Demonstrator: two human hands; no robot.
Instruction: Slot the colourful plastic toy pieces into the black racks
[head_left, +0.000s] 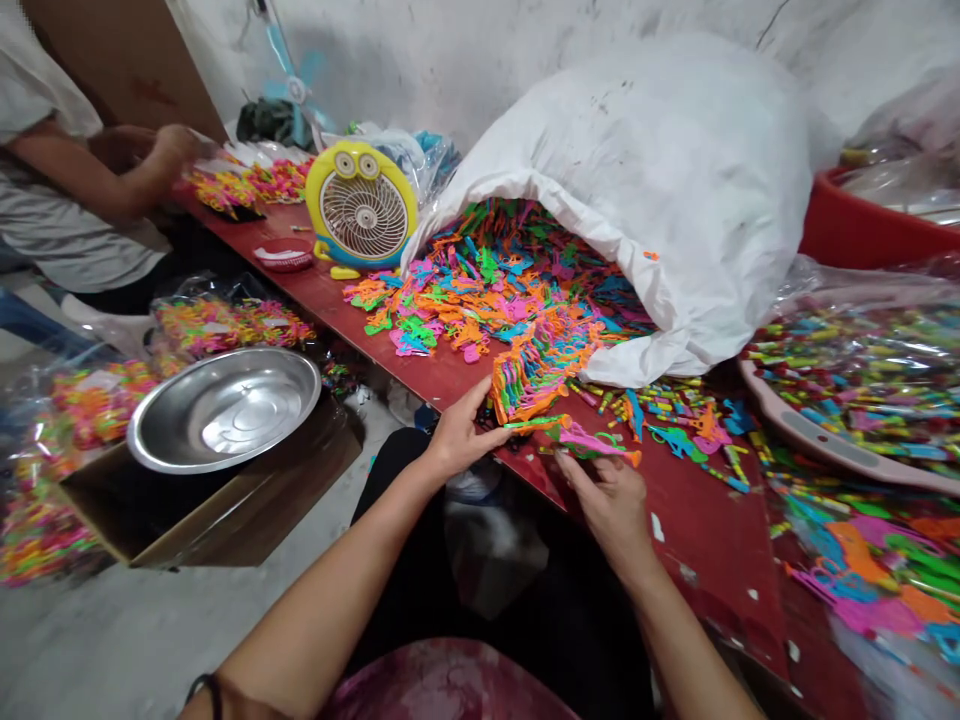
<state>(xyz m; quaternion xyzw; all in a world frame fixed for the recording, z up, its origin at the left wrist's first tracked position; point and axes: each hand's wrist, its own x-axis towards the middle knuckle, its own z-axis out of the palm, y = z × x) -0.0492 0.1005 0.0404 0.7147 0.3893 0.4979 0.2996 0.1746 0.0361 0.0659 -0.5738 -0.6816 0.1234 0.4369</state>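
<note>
My left hand (pixel 459 435) is closed on the near end of a neat row of flat plastic toy pieces (pixel 544 365), which stand packed side by side in orange, pink, green and blue. The thumb lies along the front piece. Just to the right, my right hand (pixel 611 500) pinches a few flat plastic pieces (pixel 596 440), with pink, green and orange showing, low over the table edge. Behind the row, a loose heap of similar pieces (pixel 480 300) spills from the mouth of a large white sack (pixel 637 170). Their exact kind is too small to make out.
The red table (pixel 697 540) carries a yellow fan (pixel 365 205), a small red basket (pixel 283 254) and scattered short sticks (pixel 739 465). At right are a pink tray (pixel 847 450) and a red tub (pixel 840 215). A steel basin (pixel 225 410) rests on a carton (pixel 247 510). A co-worker (pixel 67 180) works at left.
</note>
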